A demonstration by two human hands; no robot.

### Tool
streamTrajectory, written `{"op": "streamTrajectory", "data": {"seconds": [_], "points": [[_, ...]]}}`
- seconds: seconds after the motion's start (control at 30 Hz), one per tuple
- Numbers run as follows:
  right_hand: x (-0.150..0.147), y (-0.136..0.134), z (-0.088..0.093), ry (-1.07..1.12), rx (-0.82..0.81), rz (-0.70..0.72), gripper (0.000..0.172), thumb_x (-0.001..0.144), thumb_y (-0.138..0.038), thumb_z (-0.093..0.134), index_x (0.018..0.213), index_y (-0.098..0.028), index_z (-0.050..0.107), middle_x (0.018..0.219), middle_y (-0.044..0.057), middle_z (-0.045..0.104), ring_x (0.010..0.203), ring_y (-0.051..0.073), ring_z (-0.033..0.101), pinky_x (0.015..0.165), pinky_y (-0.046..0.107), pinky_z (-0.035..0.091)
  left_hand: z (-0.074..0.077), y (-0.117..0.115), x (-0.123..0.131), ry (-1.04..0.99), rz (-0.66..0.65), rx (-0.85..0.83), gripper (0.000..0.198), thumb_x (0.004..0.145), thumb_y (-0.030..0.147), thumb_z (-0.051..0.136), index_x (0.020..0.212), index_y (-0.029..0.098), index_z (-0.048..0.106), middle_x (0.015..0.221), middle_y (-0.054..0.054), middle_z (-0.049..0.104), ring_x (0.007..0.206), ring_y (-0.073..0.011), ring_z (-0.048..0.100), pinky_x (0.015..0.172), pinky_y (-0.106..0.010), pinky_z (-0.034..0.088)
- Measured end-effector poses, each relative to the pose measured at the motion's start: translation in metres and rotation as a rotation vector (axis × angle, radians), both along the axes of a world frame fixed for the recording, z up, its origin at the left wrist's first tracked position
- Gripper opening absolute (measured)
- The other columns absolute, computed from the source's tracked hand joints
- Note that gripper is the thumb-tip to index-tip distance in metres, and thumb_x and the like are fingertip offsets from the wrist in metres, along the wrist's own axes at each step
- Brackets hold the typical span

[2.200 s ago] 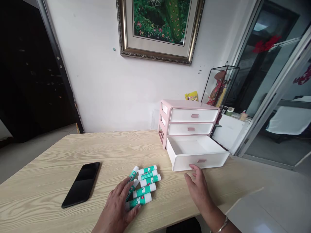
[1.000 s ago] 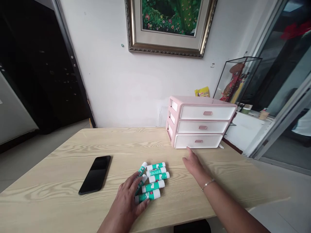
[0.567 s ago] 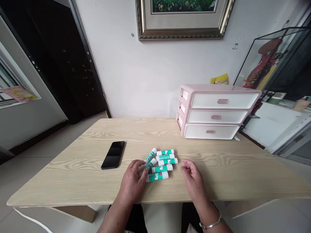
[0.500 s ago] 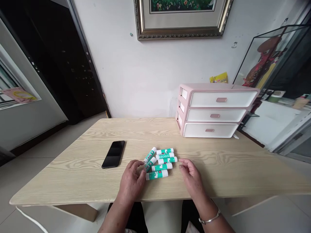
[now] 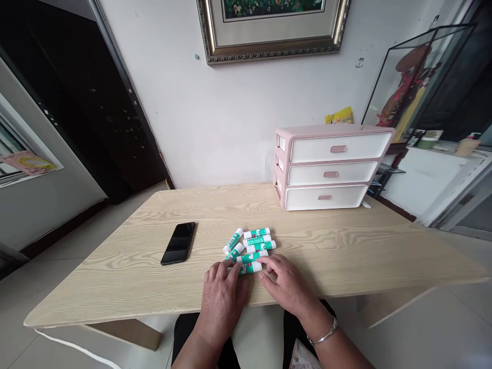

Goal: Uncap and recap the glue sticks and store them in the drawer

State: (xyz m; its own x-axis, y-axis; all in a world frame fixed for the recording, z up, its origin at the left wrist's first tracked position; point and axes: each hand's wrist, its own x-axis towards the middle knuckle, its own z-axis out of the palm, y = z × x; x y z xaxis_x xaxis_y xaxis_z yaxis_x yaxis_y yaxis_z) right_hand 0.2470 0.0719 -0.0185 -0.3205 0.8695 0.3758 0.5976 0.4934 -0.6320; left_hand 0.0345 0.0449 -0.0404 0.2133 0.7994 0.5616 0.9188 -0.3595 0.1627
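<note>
Drawer unit (image 5: 330, 166) now stands shut and right hand (image 5: 286, 284) lies back beside left hand (image 5: 223, 294), both loosely spread, touching the nearest glue stick (image 5: 249, 267), nothing clasped.

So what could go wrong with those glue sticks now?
The glue sticks are round and lie loose in a bunch. A nudge from the left hand or right hand could roll some toward the near edge of the table. The phone lies just left of them and might get knocked too.

Green-and-white glue sticks (image 5: 251, 247) lie clustered flat on the table's near edge
</note>
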Motion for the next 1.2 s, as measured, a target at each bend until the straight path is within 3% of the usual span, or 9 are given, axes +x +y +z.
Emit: {"op": "streamTrajectory", "data": {"seconds": [0.33, 0.6, 0.87, 1.03, 1.2], "points": [[-0.002, -0.002, -0.003, -0.047, 0.047, 0.012, 0.034, 0.087, -0.013, 0.063, 0.119, -0.024, 0.066, 0.093, 0.002, 0.063, 0.094, 0.022, 0.06, 0.086, 0.038, 0.049, 0.012, -0.002, 0.005, 0.053, -0.044, -0.032, 0.017, 0.095, 0.025, 0.064, 0.111, 0.023, 0.067, 0.11, -0.008, 0.069, 0.101, -0.0286, 0.06, 0.088, -0.045, 0.048], [-0.002, -0.003, -0.007, -0.028, 0.066, 0.019, 0.03, 0.089, -0.012, 0.061, 0.116, -0.024, 0.067, 0.105, 0.005, 0.068, 0.101, 0.024, 0.062, 0.091, 0.04, 0.05, 0.017, -0.006, 0.017, 0.089, -0.09, -0.108, 0.018, 0.095, 0.032, 0.067, 0.112, 0.026, 0.069, 0.1, -0.005, 0.072, 0.096, -0.0286, 0.065, 0.085, -0.046, 0.053], [0.005, -0.006, 0.0, 0.083, -0.011, 0.085, 0.022, 0.104, -0.035, 0.053, 0.117, -0.024, 0.066, 0.11, 0.006, 0.07, 0.099, 0.021, 0.063, 0.091, 0.036, 0.049, 0.017, -0.01, 0.015, -0.027, -0.204, -0.076, 0.02, 0.093, 0.016, 0.064, 0.113, 0.021, 0.064, 0.102, -0.007, 0.072, 0.094, -0.0268, 0.068, 0.088, -0.047, 0.059], [-0.003, -0.013, 0.005, 0.236, -0.137, 0.113, 0.036, 0.109, -0.046, 0.038, 0.097, -0.022, 0.062, 0.083, 0.001, 0.066, 0.076, 0.017, 0.06, 0.071, 0.028, 0.045, 0.022, -0.017, 0.018, -0.072, -0.19, -0.17, 0.026, 0.093, 0.012, 0.059, 0.118, 0.021, 0.061, 0.108, -0.009, 0.073, 0.097, -0.0271, 0.071, 0.086, -0.045, 0.061], [-0.017, -0.018, -0.001, 0.354, -0.158, 0.01, 0.033, 0.107, -0.048, 0.04, 0.09, -0.023, 0.054, 0.072, -0.003, 0.058, 0.065, 0.015, 0.053, 0.063, 0.026, 0.04, 0.031, -0.024, 0.03, -0.138, -0.194, -0.339, 0.028, 0.097, 0.021, 0.058, 0.125, 0.023, 0.06, 0.112, -0.01, 0.075, 0.099, -0.0264, 0.074, 0.084, -0.039, 0.06]]}}
